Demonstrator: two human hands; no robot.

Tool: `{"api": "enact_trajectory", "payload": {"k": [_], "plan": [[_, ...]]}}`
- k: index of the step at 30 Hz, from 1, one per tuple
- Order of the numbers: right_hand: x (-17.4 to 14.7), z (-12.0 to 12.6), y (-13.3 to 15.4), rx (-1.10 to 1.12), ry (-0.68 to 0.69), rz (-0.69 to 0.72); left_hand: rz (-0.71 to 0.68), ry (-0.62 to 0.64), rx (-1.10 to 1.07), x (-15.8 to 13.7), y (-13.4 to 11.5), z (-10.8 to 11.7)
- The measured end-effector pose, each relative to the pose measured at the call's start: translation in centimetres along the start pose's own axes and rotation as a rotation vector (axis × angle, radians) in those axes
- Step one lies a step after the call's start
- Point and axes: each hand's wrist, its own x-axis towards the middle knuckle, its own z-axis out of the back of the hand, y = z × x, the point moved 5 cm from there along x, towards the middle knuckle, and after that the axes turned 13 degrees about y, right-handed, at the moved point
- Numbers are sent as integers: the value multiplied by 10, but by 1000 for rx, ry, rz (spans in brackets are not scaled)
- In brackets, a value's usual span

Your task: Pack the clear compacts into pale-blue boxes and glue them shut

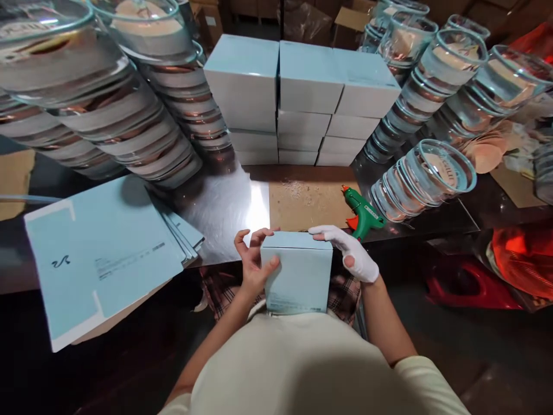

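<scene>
A closed light-blue cardboard box [298, 279] stands upright at my lap, close against my shirt, with small print low on its near face. My bare left hand [254, 262] grips its upper left side, thumb on the near face and some fingers raised behind. On the other side, my right hand [358, 256] wears a white glove with bare thumb and finger tips. Its fingers reach over the box's top right corner; the thumb is bent in beside the box. A green hot glue gun [365, 212] with an orange trigger lies on the table just beyond my right hand.
Stacked light-blue and white boxes [309, 86] stand at the table's back. Tall stacks of glass jars [142, 127] rise on the left, more jars [425, 178] on the right. Flat blue cardboard sheets [108, 248] overhang the front edge. A brown cardboard piece [302, 199] lies mid-table.
</scene>
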Motion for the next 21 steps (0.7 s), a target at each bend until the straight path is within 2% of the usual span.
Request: {"api": "enact_trajectory", "payload": {"k": [2, 6, 10, 16, 18, 19, 21], "plan": [[-2, -2, 12, -169, 104, 70, 17, 56, 42, 2, 1, 4], [3, -6, 26, -390, 186, 155, 62, 160, 102, 6, -5, 9], [6, -9, 30, -399, 189, 198, 2, 157, 73, 6, -15, 7], [6, -15, 26, -334, 177, 154, -19, 103, 100, 4, -12, 1], [-1, -9, 17, -289, 116, 91, -30, 85, 104, 6, -13, 6], [-8, -4, 11, -266, 39, 41, -31, 51, 110, 8, -14, 11], [-30, 9, -2, -215, -171, -84, -56, -111, 132, 11, -21, 27]]}}
